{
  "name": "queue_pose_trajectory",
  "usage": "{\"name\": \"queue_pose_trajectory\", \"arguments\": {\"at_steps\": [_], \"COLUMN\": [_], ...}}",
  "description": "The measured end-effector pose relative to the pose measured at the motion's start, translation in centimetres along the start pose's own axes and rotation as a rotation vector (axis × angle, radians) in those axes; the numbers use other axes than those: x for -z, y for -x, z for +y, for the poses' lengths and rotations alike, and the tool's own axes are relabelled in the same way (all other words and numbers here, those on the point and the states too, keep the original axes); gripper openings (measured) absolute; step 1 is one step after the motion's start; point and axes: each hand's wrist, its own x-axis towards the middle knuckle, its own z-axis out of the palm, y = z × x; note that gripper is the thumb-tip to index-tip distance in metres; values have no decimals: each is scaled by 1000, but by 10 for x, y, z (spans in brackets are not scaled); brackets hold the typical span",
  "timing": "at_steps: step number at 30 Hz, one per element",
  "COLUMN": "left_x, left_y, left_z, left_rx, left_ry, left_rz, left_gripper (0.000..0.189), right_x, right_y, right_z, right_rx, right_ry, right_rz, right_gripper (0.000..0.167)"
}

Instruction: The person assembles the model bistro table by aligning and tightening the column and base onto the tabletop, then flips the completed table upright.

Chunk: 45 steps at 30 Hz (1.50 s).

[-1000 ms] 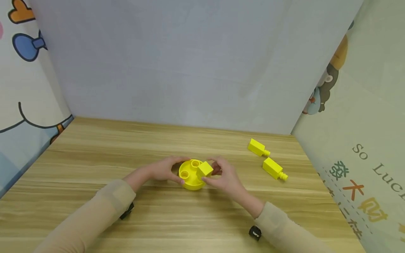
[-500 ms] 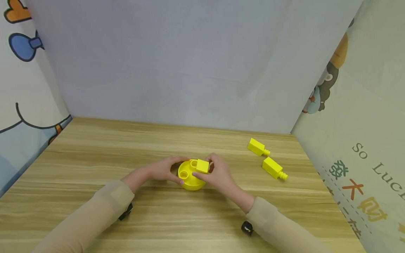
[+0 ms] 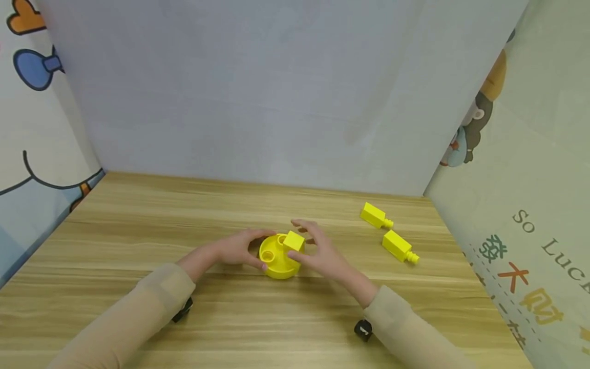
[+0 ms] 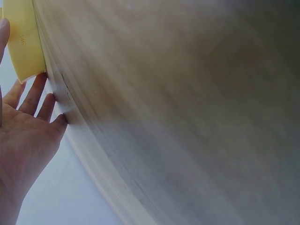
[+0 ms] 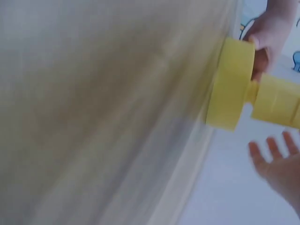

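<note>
Currently, one block [image 3: 294, 241] stands on a round yellow base [image 3: 280, 266]

A pale grey backdrop [image 3: 267, 92] rises well behind the base. Beneath the base spreads a wood-grain surface [image 3: 230, 318]. Beige sleeves [image 3: 133, 312] reach in from the near side of the base. The left hand [image 3: 239, 249] holds the base from its left, thumb on the near rim and fingers around the far side. At the base's right, the right hand [image 3: 322, 253] is loosely opened, its fingers spread and gripping nothing; its thumb lies right by the block, and whether they touch I cannot tell. The base sits flat, with the block upright on its right part, joined by a narrower neck. Well to the right of the base lie a nearer loose block [image 3: 396, 246] and a farther loose block [image 3: 373, 215], both with ridged ends. Smallest are two round sockets [image 3: 268, 255], on the base's left and far parts.
</note>
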Motion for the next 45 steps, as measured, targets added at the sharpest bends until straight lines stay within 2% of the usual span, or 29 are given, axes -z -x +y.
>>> {"name": "queue_pose_trajectory", "arguments": {"at_steps": [3, 6, 9, 12, 16, 19, 22, 26, 36, 45], "left_x": [0, -1, -1, -1, -2, -2, -2, -2, -2, -2], "left_y": [0, 0, 0, 0, 0, 0, 0, -1, 0, 0], "left_z": [-1, -2, -2, -2, -1, -1, -2, -2, 1, 1], "left_rx": [6, 15, 14, 15, 25, 29, 22, 12, 18, 37], "left_ry": [1, 6, 10, 13, 16, 20, 28, 36, 24, 12], "left_rz": [0, 0, -1, 0, 1, 3, 7, 7, 5, 3], "left_gripper": [88, 89, 89, 90, 90, 90, 89, 89, 88, 88], "right_x": [10, 17, 19, 21, 24, 23, 19, 14, 8, 4], "right_y": [-2, -4, -5, -4, -2, -3, -8, -13, -11, -7], "right_z": [3, 3, -3, -15, -29, -30, -13, 7, 5, 1], "right_rx": [141, 241, 302, 319, 286, 247, 222, 195, 108, 13], "right_ry": [-52, -47, 11, 79, 112, 94, 81, 94, 122, 180], "right_rz": [-76, -132, -158, -160, -163, -164, -146, -91, 80, 148], "right_gripper": [53, 48, 44, 38, 34, 35, 36, 38, 39, 42]}}
